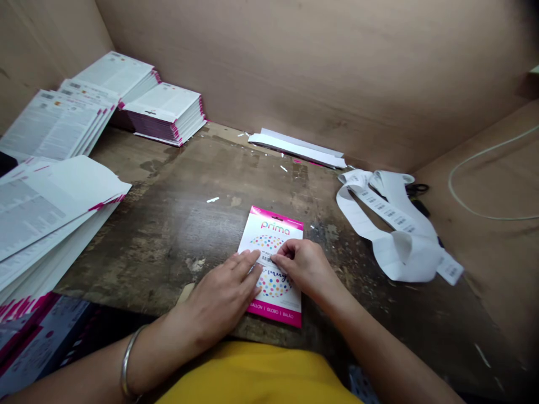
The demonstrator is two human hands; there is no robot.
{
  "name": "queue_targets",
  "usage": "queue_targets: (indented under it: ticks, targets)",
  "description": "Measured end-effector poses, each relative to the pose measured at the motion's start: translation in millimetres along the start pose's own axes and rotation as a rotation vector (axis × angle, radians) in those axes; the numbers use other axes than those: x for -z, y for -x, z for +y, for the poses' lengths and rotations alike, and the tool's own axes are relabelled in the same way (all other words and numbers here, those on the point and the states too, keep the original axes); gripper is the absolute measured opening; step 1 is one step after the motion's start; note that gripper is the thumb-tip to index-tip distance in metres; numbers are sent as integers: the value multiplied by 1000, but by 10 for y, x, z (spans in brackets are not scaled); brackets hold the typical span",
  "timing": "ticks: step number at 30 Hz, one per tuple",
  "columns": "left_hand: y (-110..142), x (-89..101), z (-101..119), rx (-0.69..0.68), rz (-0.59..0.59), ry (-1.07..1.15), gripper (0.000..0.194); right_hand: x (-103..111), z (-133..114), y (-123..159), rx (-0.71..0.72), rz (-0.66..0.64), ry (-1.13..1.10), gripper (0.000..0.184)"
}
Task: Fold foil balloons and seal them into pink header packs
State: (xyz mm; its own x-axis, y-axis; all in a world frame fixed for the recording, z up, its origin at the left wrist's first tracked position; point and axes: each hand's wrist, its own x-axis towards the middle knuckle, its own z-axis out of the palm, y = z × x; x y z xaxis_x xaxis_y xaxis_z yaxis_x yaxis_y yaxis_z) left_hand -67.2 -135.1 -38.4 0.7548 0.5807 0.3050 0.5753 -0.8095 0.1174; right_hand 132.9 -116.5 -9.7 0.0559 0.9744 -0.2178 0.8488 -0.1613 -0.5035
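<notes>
A pink-and-white "prima" balloon card [273, 231] with coloured dots lies flat on the worn wooden table [177, 224], close to me. My left hand [223, 297] rests flat on the card's left side, fingers stretched out and pressing it down. My right hand [304, 265] is curled at the card's right side. Its fingertips pinch a small white barcode label [266, 258] against the middle of the card. The two hands' fingertips nearly touch over the label.
Stacks of white printed cards with pink edges [166, 112] stand at the back left and along the left edge [46, 207]. A loose strip of barcode labels [391, 224] curls at right. White paper strips [298, 147] lie against the cardboard wall [320, 67]. A cable [484, 163] runs at far right.
</notes>
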Motion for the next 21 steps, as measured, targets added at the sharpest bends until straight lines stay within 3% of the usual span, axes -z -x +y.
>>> queue_targets:
  ticks: [4, 8, 12, 15, 18, 21]
  targets:
    - [2, -23, -15, -71, -8, -37, 37, -23, -29, 12, 42, 10, 63, 16]
    - [4, -72, -11, -40, 3, -24, 38, 15, -28, 51, 62, 37, 131, 13]
    - [-13, -96, -17, -1, -16, 38, 37, 131, 161, 122, -69, 150, 214, 29]
    - [5, -53, -13, 41, -55, 119, 38, 136, 329, 254, -131, 204, 205, 29]
    - [25, 62, 16, 193, -77, 281, 40, 35, 455, 380, -109, 179, 186, 36]
    - [-57, 168, -53, 516, -22, 549, 59, -135, 481, 257, -8, 188, 92, 39]
